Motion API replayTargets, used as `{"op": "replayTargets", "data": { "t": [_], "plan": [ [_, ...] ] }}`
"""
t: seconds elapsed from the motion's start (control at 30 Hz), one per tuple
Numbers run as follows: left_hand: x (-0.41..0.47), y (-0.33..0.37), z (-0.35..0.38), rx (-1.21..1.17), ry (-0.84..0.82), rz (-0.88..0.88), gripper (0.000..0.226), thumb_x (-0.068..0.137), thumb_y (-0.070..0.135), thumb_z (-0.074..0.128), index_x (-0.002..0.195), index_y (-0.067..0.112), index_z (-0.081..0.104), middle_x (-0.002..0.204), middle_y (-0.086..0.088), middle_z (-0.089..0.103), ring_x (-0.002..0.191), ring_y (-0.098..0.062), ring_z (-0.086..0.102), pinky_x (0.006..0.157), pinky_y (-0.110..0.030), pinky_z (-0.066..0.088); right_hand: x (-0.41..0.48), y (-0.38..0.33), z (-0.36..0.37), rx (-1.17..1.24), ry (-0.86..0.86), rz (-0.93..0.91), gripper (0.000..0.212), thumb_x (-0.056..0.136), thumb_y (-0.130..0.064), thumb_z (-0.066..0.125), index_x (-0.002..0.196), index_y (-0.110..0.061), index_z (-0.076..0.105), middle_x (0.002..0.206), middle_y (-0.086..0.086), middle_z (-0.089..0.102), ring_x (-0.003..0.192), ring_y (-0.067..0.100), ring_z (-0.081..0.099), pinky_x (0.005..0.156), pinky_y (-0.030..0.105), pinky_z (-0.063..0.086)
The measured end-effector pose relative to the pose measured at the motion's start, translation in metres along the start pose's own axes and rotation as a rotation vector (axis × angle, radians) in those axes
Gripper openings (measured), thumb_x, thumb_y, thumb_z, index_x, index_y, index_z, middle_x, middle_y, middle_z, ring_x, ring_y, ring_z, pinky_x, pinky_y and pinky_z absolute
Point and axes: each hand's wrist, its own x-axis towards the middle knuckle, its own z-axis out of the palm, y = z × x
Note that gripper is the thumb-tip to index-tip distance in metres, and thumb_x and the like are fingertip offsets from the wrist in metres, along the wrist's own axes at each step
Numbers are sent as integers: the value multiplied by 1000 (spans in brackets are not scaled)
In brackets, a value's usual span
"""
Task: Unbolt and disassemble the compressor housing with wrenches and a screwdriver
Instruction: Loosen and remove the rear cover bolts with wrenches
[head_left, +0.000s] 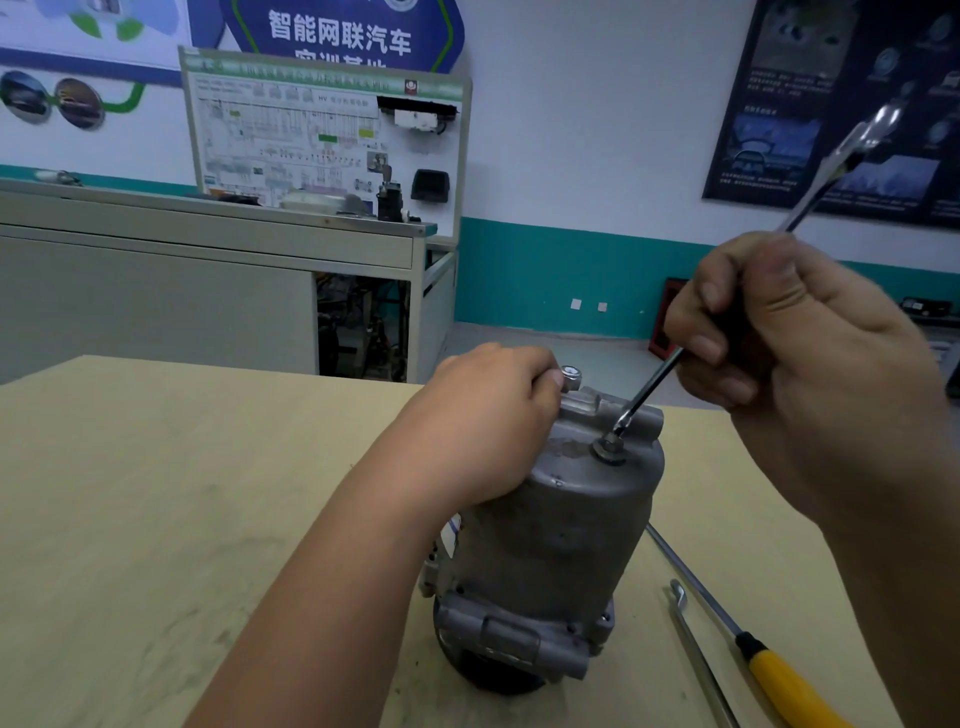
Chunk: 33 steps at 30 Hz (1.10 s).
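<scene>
Two hands: left hand grips compressor top; right hand curled round wrench on nut; sign reads 智能网联汽车.

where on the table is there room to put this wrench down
Set the wrench on the bare table left of the left forearm and compressor. Crowded right of the compressor: a yellow-handled screwdriver and a thin metal bar lie there.

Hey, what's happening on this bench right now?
A person is working on a grey compressor standing upright on a wooden table. The left hand grips its top to steady it. The right hand holds a long slim metal tool with its tip at a bolt on the top face. A yellow-handled screwdriver and another thin metal tool lie on the table beside it.
</scene>
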Motion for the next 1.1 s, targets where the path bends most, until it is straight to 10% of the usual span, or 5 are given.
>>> {"op": "replayTargets", "data": {
  "t": [0.73,1.1],
  "plan": [
    [-1,1,-1,10,-4,4,32,101,34,31,115,25,58,113,-2,58,106,-22,50,92,-42,43,0,-3,10,-44,-66,29,48,87,-57,26,67,-16,42,51,-9,37,46,6,31,42,18,30],
    [-1,1,-1,14,6,-4,32,101,35,31,112,26,59,113,-2,58,108,-23,50,91,-42,43,-2,-9,10,-347,131,-18,24,79,-34,47,96,-21,55,71,1,67,34,11,49,37,23,45]
  ]
}}
